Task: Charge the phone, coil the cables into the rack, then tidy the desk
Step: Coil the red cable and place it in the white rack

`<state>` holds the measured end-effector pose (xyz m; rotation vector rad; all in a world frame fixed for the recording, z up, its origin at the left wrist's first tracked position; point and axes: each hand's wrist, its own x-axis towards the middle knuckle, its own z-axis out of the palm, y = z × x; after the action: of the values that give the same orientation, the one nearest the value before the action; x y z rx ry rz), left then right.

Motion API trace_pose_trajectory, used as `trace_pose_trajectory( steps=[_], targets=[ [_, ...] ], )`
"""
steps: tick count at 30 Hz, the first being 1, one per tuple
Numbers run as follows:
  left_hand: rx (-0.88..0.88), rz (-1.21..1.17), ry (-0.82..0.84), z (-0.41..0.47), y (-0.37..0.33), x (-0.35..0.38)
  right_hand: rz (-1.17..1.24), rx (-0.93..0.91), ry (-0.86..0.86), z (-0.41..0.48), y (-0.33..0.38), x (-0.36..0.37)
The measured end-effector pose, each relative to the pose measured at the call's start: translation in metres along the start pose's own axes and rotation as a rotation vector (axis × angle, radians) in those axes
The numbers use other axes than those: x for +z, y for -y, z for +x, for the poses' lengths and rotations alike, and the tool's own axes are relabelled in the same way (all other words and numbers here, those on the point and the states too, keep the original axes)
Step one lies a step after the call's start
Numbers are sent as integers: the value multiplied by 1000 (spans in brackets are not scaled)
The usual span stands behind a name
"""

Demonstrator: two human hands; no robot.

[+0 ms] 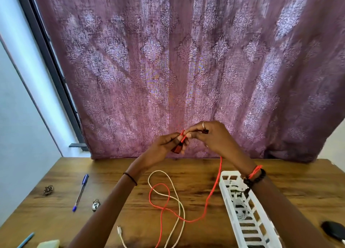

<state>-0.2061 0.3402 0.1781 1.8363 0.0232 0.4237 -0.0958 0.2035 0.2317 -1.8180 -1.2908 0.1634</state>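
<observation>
Both hands are raised above the wooden desk [78,227], in front of the curtain. My left hand [164,146] grips a dark red plug of the red cable [211,195]. My right hand [211,135] pinches the cable beside it and holds the other dark plug. The red cable hangs down from the hands and loops across the desk. A white cable [177,201] lies in a loop under it, its plug [119,230] near the front edge. A white slotted rack [248,221] stands on the right with a coiled white cable [240,210] inside.
A blue pen [80,192], a small padlock [95,204] and a brown crumpled object [48,190] lie on the left. Another pen [26,240] and a pale block [49,243] sit at the front left. A black object [333,230] is at the right edge. A purple curtain [186,61] hangs behind.
</observation>
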Motion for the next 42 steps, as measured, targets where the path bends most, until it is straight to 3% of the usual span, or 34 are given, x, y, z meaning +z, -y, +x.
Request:
trace_pose_trajectory(
  steps=[11, 16, 25, 30, 35, 39, 42],
  targets=[
    [-10, -161, -23, -1, 1, 8, 353, 104, -54, 7, -12, 4],
    [-110, -248, -36, 3, -6, 9, 528, 177, -61, 6, -26, 13],
    [-268, -880, -75, 4, 4, 1, 765, 266, -138, 5, -39, 42],
    [-162, -1231, 11, 1, 9, -10, 821, 333, -186, 4, -54, 48],
    [-73, -1412, -42, 10, 13, -9, 602, 298, -276, -5, -50, 67],
    [-24, -1489, -94, 20, 16, -14, 151, 127, -245, -13, -46, 76],
    [-41, -1406, -259, 27, 10, -18, -115, 74, -166, -21, -43, 79]
  ],
)
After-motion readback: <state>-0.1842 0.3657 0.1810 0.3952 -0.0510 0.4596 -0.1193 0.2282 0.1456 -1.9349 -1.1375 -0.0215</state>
